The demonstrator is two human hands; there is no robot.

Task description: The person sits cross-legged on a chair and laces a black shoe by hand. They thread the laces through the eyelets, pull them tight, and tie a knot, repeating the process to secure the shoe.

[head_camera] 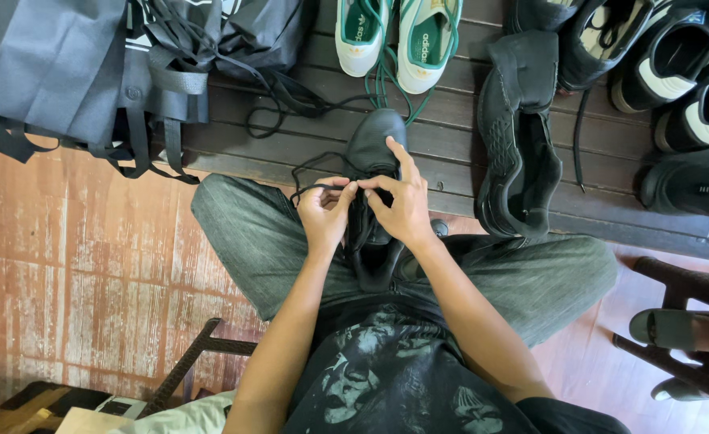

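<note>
A black shoe [377, 145] rests on my lap, toe pointing away from me. My left hand [323, 214] pinches a black lace [304, 178] at the shoe's left side, and the lace loops out to the left. My right hand [402, 202] grips the shoe's upper from the right, index finger stretched over the toe area. Both hands meet at the lacing part, thumbs nearly touching. My legs in grey-green trousers [250, 233] are crossed under the shoe.
A pair of white shoes with green laces [398, 36] stands ahead. Two black shoes lie on their sides [515, 137] at right, more black and white shoes [676, 64] beyond. Dark bags with straps [73, 64] sit at upper left. A wooden stool [684, 289] stands at right.
</note>
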